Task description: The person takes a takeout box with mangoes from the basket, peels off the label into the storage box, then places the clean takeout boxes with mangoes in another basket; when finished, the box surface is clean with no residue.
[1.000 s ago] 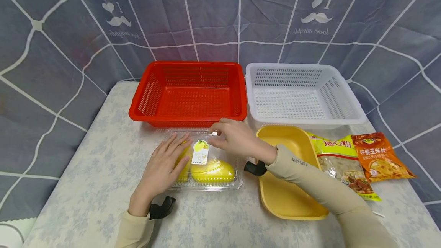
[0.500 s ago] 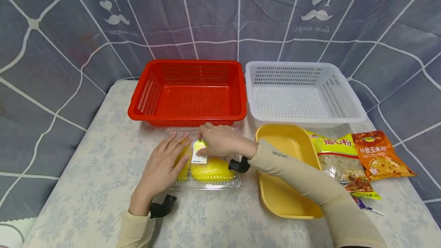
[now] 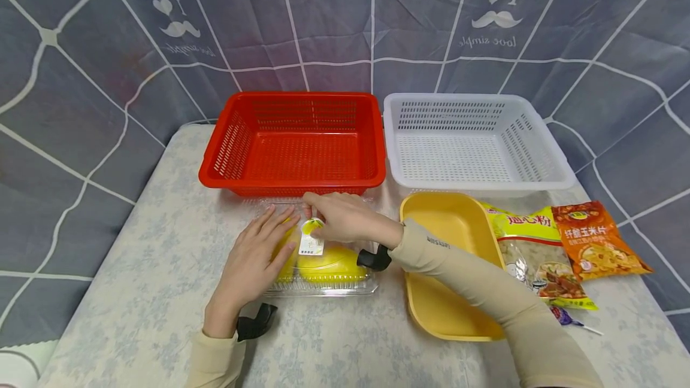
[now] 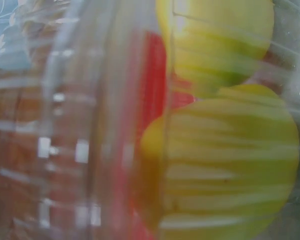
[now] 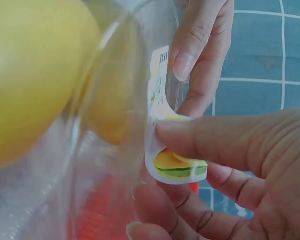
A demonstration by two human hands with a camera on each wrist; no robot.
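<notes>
On the table lies a clear plastic clamshell box (image 3: pixel 334 290) with yellow fruits (image 3: pixel 331 265) inside. A white label (image 3: pixel 311 246) with a yellow fruit picture is on its lid. My left hand (image 3: pixel 259 256) rests flat on the left part of the lid, fingers spread and straight. My right hand (image 3: pixel 345 217) reaches in from the right and pinches the label's far end. In the right wrist view, the thumb lies on the label (image 5: pixel 182 170), whose printed end bends away from the plastic. The left wrist view shows fruits (image 4: pixel 225 165) through ribbed plastic.
Behind the box stand a red basket (image 3: pixel 302 184) and a white basket (image 3: pixel 485 185). A yellow tray (image 3: pixel 453 316) sits right of the box, under the right forearm. Further right lie a pasta bag (image 3: pixel 539 256), an orange snack bag (image 3: pixel 598 244) and a lollipop (image 3: pixel 566 317).
My right hand has moved left over the lid to the label, then shifted slightly at its far end. The left hand has stayed on the box.
</notes>
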